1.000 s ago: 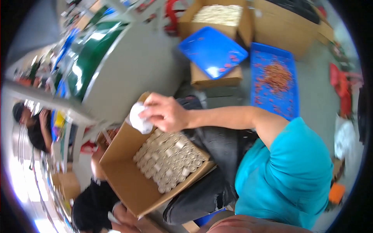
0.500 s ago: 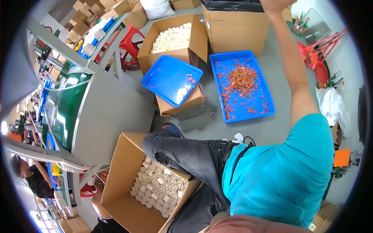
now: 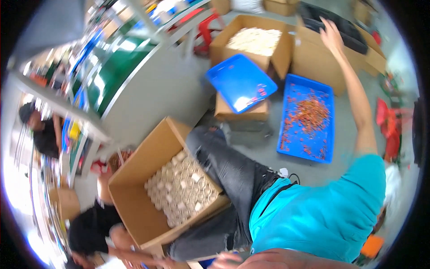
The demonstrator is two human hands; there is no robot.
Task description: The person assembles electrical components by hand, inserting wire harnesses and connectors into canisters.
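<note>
The right hand (image 3: 332,39) hung at arm's length over the edge of the black-lined carton (image 3: 319,57), its fingers spread apart with nothing visible between them. The left hand (image 3: 227,261) was blurred and cut by the lower edge, so whether its fingers were apart or together could not be told. The white cylindrical pieces (image 3: 179,190) lay packed in a brown carton (image 3: 134,206) against the person's dark trouser leg (image 3: 228,166), several tipped on their sides. A shift of that leg, or a knock from the co-worker's forearm (image 3: 145,258) near the carton's lower corner, could jostle the layer. The upper blue tray (image 3: 237,80) sat askew, overhanging a small carton (image 3: 255,113); a bump there might slide it off, scattering its few red bits.
</note>
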